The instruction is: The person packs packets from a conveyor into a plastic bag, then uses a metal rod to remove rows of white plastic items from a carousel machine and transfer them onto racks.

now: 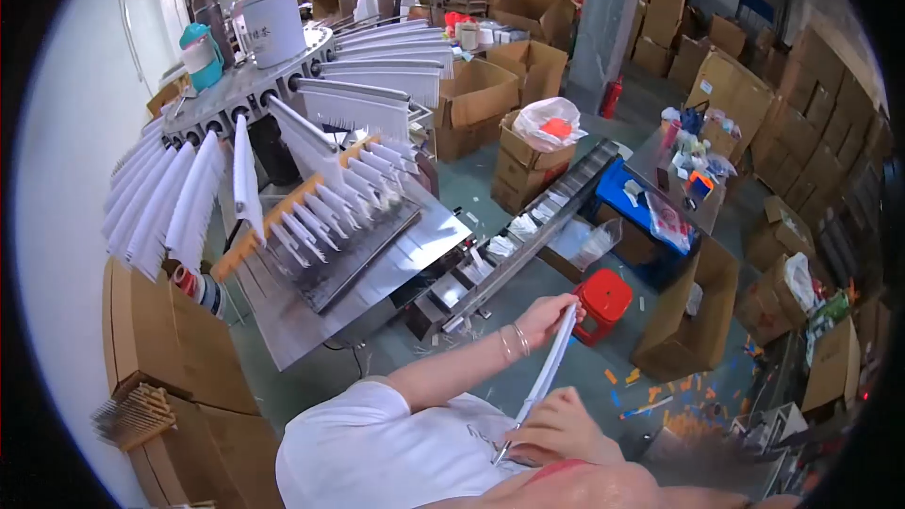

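Observation:
My left hand (547, 319), with bangles at its wrist, is stretched forward and closed on the upper end of a long narrow white strip (551, 365). The strip slants down toward my chest and has a shiny, metal-looking edge at its lower end. My right hand (562, 426) is closed around the lower part of the strip, its fingers curled and partly hiding it. Ahead to the left, a wooden bar with several folded white pieces (311, 217) lies over a metal work table (273, 320). Behind it stands a round machine (231, 99) with white sheets hanging from radiating arms.
A conveyor (528, 236) with white pieces runs diagonally past the work table. Beside it are a red stool (603, 300), a blue bin (641, 207) and an open carton (693, 311). Orange scraps (693, 401) litter the floor at right. Cartons (179, 339) stand at left.

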Motion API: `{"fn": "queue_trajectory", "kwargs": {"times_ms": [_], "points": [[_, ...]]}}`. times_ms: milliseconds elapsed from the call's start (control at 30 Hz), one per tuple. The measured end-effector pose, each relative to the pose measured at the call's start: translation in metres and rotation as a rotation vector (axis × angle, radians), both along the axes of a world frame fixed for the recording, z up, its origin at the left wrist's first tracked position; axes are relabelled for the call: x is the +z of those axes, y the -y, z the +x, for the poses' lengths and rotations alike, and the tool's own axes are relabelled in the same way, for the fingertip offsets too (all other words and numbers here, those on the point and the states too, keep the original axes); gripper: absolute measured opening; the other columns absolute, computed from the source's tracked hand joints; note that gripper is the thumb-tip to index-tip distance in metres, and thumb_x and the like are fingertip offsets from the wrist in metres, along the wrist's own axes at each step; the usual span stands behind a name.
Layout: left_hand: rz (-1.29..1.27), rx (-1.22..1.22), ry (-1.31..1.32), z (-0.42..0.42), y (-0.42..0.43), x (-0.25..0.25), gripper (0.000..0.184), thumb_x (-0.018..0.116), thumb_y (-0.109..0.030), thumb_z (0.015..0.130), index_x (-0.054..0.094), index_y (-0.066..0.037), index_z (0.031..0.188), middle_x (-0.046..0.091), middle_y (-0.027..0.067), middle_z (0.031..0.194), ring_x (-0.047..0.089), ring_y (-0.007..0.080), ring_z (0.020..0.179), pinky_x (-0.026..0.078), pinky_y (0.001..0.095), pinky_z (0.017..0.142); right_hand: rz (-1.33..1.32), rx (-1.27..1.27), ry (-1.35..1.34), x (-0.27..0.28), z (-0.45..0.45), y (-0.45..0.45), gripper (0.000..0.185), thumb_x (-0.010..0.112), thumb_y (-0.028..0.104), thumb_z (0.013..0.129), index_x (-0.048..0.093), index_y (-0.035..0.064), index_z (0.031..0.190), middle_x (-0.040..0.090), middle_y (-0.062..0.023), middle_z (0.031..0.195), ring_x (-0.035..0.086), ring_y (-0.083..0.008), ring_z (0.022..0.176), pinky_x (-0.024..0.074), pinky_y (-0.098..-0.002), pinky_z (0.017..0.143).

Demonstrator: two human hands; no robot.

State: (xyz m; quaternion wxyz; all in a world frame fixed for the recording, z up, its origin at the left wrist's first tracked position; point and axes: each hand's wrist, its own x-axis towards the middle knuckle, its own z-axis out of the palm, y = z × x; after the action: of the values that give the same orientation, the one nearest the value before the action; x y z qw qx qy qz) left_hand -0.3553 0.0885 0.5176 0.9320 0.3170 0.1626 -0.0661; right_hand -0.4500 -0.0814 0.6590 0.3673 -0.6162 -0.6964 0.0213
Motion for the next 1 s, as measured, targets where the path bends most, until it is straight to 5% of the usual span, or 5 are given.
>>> {"fn": "queue_trajectory", "kwargs": {"times_ms": [200,267,367,500,1000], "points": [[-0.009,0.048,0.089,0.041,-0.005,0.002,0.02,0.053,-0.021,0.092,0.06,-0.002,0.089,0.063,0.0061,0.081,0.06,0.0144,0.074,0.05,0.0252,0.071,0.292,-0.81,-0.675,-0.061,0.147,-0.032,0.01,0.055,0.005,0.088,0.06,-0.0017,0.092,0.058,-0.0074,0.086,0.056,-0.0162,0.085,0.0445,-0.0277,0.073],[-0.047,0.108,0.074,0.056,-0.021,0.001,0.02,0.052,-0.021,0.092,0.059,-0.002,0.089,0.063,0.0061,0.081,0.06,0.0136,0.074,0.05,0.0253,0.071,0.334,-0.756,-0.677,-0.104,0.202,-0.06,0.021,0.05,0.016,0.093,0.062,-0.0002,0.099,0.06,-0.0046,0.086,0.055,-0.0118,0.083,0.0444,-0.0259,0.072],[-0.056,0.177,0.107,0.082,-0.049,-0.003,0.02,0.05,-0.021,0.094,0.059,-0.005,0.089,0.06,0.0023,0.081,0.057,0.0106,0.074,0.047,0.0255,0.07,0.033,-0.426,-1.456,-0.117,0.246,-0.11,0.039,0.045,0.034,0.096,0.064,0.0012,0.102,0.065,-0.0018,0.081,0.058,-0.0096,0.071,0.043,-0.0247,0.062],[-0.091,0.265,0.148,0.121,-0.089,0.0,0.019,0.049,-0.023,0.094,0.061,-0.009,0.089,0.057,-0.0018,0.081,0.052,0.008,0.074,0.042,0.0234,0.068,-0.065,-0.239,-1.626,-0.126,0.298,-0.169,0.032,0.05,0.028,0.093,0.064,0.0001,0.1,0.065,-0.0035,0.082,0.059,-0.0124,0.07,0.0438,-0.0258,0.062],[0.146,0.611,0.156,0.225,-0.219,0.075,0.031,0.043,-0.037,0.097,0.059,-0.011,0.095,0.057,-0.0041,0.086,0.051,0.0049,0.079,0.041,0.0222,0.075,-0.339,0.002,-1.657,-0.08,0.434,-0.356,0.015,0.061,0.018,0.086,0.064,0.0035,0.083,0.063,-0.0036,0.076,0.059,-0.0122,0.069,0.0453,-0.023,0.064]]}}
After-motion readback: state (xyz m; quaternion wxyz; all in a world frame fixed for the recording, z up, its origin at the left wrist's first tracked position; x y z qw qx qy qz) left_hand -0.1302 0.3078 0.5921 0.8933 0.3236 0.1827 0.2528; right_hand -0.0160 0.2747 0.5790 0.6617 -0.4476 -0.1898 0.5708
